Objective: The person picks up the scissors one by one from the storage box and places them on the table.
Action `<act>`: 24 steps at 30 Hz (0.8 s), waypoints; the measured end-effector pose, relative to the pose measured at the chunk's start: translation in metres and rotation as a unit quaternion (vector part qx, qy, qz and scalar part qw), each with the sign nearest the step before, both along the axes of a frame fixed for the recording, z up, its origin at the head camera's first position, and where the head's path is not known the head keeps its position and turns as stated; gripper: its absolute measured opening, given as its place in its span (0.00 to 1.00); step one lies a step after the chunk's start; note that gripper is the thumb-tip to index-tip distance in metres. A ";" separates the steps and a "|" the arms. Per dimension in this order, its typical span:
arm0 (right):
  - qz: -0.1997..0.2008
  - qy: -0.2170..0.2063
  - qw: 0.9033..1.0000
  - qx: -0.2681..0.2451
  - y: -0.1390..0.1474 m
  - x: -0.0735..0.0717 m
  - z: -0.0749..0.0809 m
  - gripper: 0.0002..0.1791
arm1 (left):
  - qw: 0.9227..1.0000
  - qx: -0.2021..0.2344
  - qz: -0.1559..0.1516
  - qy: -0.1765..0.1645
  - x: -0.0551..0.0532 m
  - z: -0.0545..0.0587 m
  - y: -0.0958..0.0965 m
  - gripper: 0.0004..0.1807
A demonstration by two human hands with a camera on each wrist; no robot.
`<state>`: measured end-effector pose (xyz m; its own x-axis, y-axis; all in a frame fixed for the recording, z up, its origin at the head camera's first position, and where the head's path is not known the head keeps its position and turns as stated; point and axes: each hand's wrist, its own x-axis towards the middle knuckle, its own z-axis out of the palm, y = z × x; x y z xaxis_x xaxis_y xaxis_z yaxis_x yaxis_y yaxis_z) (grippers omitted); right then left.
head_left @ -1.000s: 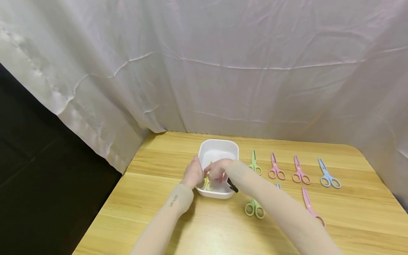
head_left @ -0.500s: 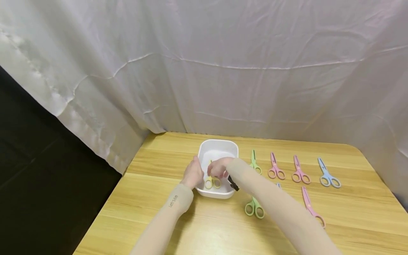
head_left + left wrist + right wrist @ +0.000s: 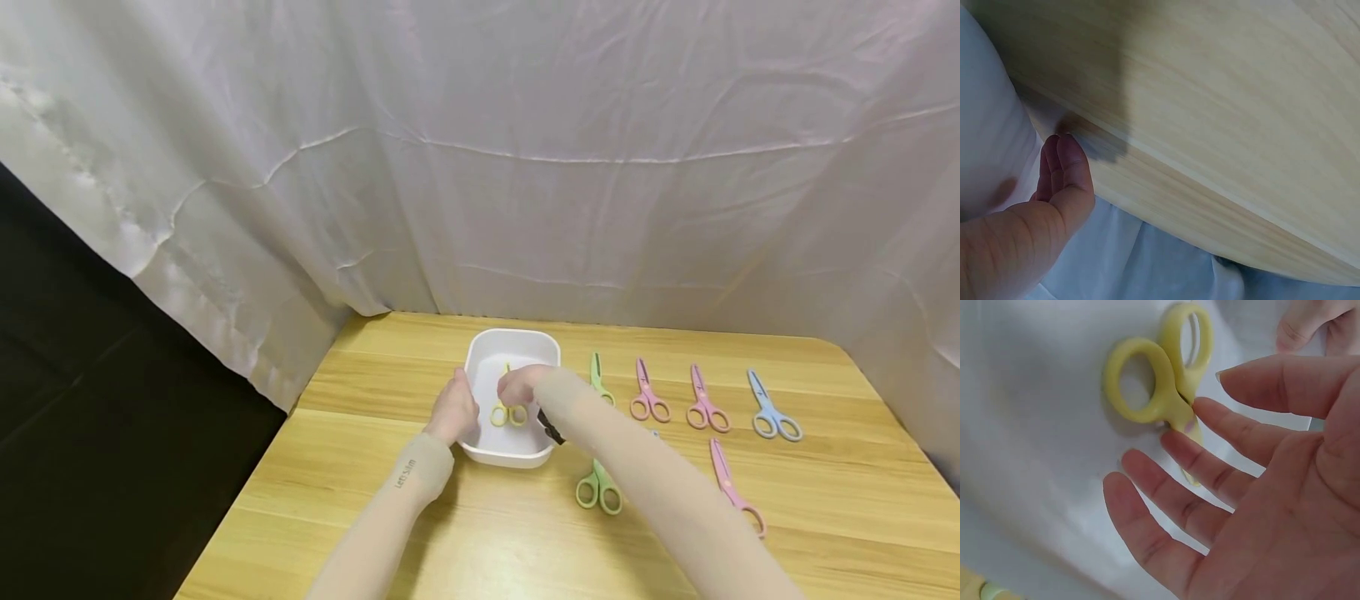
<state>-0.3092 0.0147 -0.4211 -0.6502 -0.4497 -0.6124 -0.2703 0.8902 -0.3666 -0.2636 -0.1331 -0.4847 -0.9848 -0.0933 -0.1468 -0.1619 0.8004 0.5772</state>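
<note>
A white plastic box (image 3: 513,461) stands on the table, with yellow scissors (image 3: 508,415) lying inside, handles toward the near end. My left hand (image 3: 454,407) holds the box's left wall at the rim; in the left wrist view its fingers (image 3: 1067,164) lie along the outside. Inside the box, my right hand (image 3: 521,387) is over the blades. In the right wrist view its fingers (image 3: 1147,532) are spread and mostly straight, the index fingertip touching the scissors near the pivot. Part of the blades is hidden behind the fingers.
Right of the box lie green scissors (image 3: 600,487), more green scissors (image 3: 597,375), pink scissors (image 3: 649,400) and blue scissors (image 3: 771,412), with further pairs among them. My right forearm crosses over some. A pale curtain (image 3: 585,208) hangs behind the wooden table (image 3: 360,450).
The yellow scissors have moved from the box's left near corner toward its middle and turned straighter, the right hand moving with them. The left hand has stayed at the rim.
</note>
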 end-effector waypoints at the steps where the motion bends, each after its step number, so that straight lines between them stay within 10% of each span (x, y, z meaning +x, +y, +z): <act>1: -0.003 0.004 1.000 0.003 -0.001 0.001 0.000 0.24 | 1.000 0.002 0.000 0.000 0.000 0.000 0.000 0.30; 9: -0.165 -0.031 0.985 -0.034 -0.007 0.004 0.001 0.54 | 1.000 0.000 0.003 -0.001 0.000 0.000 0.001 0.31; 14: -0.178 0.013 0.984 -0.013 -0.018 -0.001 -0.004 0.62 | 1.000 -0.005 -0.001 0.004 -0.001 0.000 0.001 0.33; 24: -0.139 0.099 0.985 -0.005 -0.018 0.008 -0.010 0.22 | 1.000 -0.013 -0.006 0.007 0.000 0.000 0.000 0.32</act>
